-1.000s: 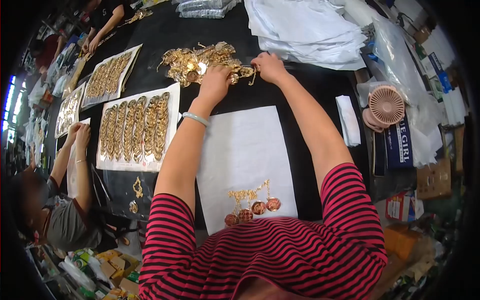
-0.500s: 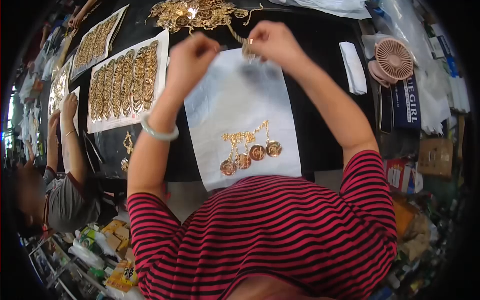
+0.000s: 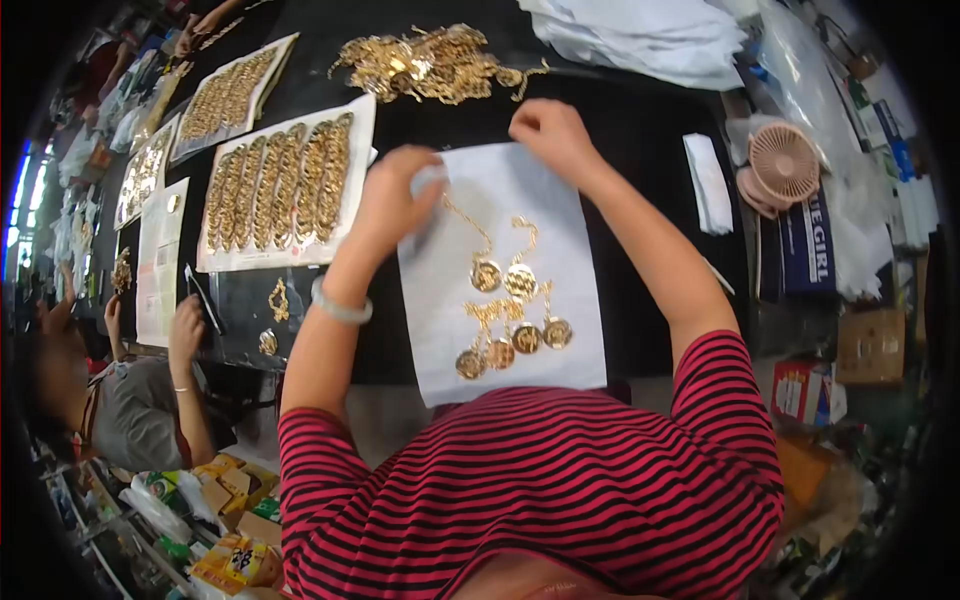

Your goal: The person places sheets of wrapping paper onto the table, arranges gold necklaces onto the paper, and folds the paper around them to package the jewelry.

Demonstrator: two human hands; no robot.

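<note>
White paper lies in front of me. On its lower part rests a cluster of gold chains with several round medallions. Above them lie two more chains with pendants, a left pendant and a right pendant. My left hand, slightly blurred, is closed at the paper's upper left, with the upper end of the left gold chain at its fingertips. At the paper's top right edge, my right hand has curled fingers; whether they hold anything is hidden.
A heap of gold chains lies beyond the paper. To the left are a card of thick gold chains and a co-worker's hand. White sheets, a folded white cloth and a pink fan sit right.
Two chains with pendants now lie on the paper above the cluster; before, a dangling piece was at my right hand. My left hand has come down toward me. The view has shifted.
</note>
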